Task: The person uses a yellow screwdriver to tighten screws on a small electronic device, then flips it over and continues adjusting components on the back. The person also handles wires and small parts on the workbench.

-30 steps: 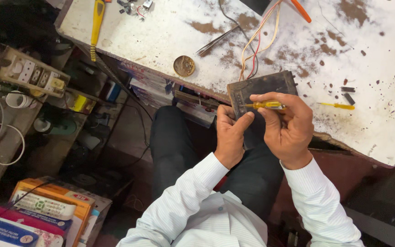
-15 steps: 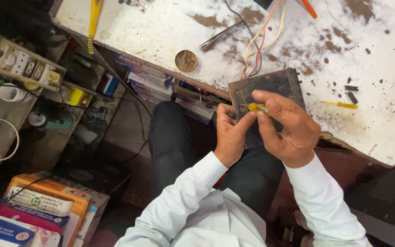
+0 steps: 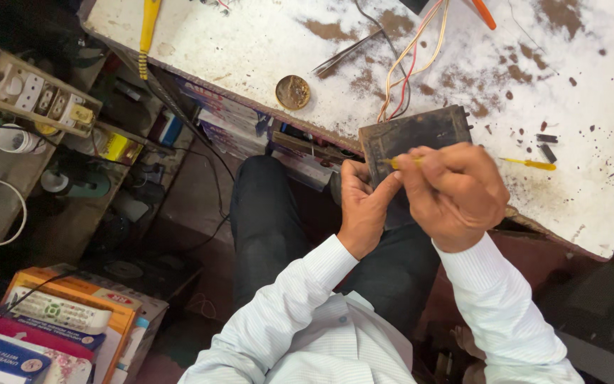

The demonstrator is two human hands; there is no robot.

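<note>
Fingers of the right hand [image 3: 456, 195] are pinched together on a thin yellow tool [image 3: 403, 162], which lies roughly level and points left from the fingertips toward the dark rectangular board [image 3: 410, 135]. Its tip appears to meet the board's near face just past the fingertips; the exact contact point is hidden by the thumb.

Fingers of the left hand [image 3: 362, 210] are clamped on the board's lower left edge, thumb on the near face and the other digits behind it (those cannot be seen). From these fingers the board extends up and to the right, its long axis running left to right with a slight upward tilt on the right, and its far edge rests at the rim of the white stained worktop [image 3: 250, 43].

Coloured wires [image 3: 410, 60] run from the board's top edge away from both hands across the worktop. A second yellow tool [image 3: 531, 163] lies just right of the right hand's knuckles, apart from them. A round tin lid [image 3: 293, 91] sits well to the upper left of the left fingers.

The right hand is the nearer to the point being worked on; the left only steadies.
</note>
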